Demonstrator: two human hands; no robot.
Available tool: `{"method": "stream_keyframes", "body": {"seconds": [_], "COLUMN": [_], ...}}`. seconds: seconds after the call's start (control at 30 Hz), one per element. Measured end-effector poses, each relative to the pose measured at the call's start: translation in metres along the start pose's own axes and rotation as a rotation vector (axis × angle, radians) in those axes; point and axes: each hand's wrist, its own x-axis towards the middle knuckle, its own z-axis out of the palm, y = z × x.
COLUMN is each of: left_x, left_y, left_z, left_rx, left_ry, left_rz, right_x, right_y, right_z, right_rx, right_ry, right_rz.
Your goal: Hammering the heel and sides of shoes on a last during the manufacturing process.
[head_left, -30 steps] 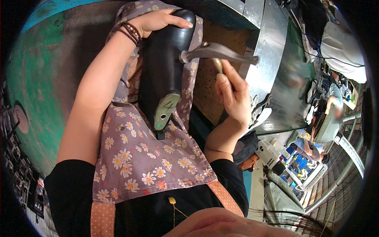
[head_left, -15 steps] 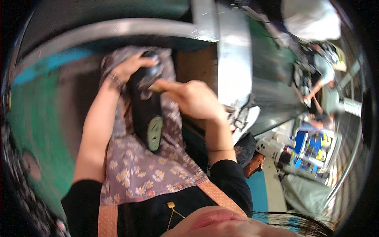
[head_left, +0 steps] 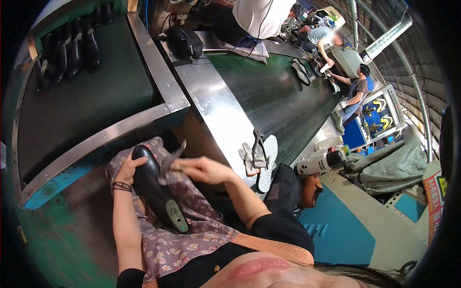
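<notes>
Across my lap, on a floral apron (head_left: 165, 257), lies a black shoe last (head_left: 161, 192) with a pale green plate at its near end. My left hand (head_left: 127, 170) is closed around the side of its far, rounded end, thumb on top. Just right of the last, my right hand (head_left: 204, 170) is closed, fingers pinched on a blurred greyish piece (head_left: 169, 165) with a curved upper end. Motion smears that piece, so its kind is unclear. Whether it touches the last cannot be told.
A metal-edged belt (head_left: 110, 105) on the left carries several black shoe lasts (head_left: 74, 53). Right of it, a steel ledge (head_left: 216, 91) holds a glove (head_left: 249, 158) and a sandal (head_left: 268, 168). Bottles (head_left: 319, 163) stand further right. Other people (head_left: 353, 91) work along the far belt.
My view has swung, bringing the left belt and its lasts into sight. My right hand has drawn back from the last to its right. My left hand keeps its hold at the far end.
</notes>
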Motion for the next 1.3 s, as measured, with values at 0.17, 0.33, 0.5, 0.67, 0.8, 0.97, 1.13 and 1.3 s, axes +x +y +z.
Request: {"method": "stream_keyframes", "body": {"seconds": [0.17,0.33,0.5,0.67,0.8,0.97,1.13,1.3], "left_x": [-0.032,-0.1,-0.106,-0.086,-0.046,0.055,0.105,0.14], "left_y": [0.001,0.041,0.118,0.213,0.258,0.212,0.191,0.176], "left_z": [-0.008,0.016,0.054,0.034,-0.027,-0.048,-0.056,-0.02], "left_rx": [-0.057,0.112,0.406,0.137,-0.342,-0.186,0.023,1.183], "left_ry": [0.089,0.132,0.056,0.454,0.63,0.869,0.67,0.75], "left_rz": [0.121,0.418,0.677,0.876,1.036,0.721,0.41,0.701], "right_x": [-0.026,-0.048,-0.042,-0.028,-0.016,-0.013,-0.012,-0.014], "right_y": [-0.002,0.024,0.03,0.02,0.005,-0.004,0.001,-0.002], "right_z": [0.007,0.051,0.097,0.107,0.107,0.091,0.081,0.081], "right_rx": [0.124,0.552,0.235,0.092,0.167,0.184,0.251,0.3], "right_ry": [-0.131,0.006,0.167,0.05,0.031,-0.01,-0.072,-0.106], "right_rz": [0.321,0.614,0.458,0.496,0.489,0.607,0.591,0.617]}}
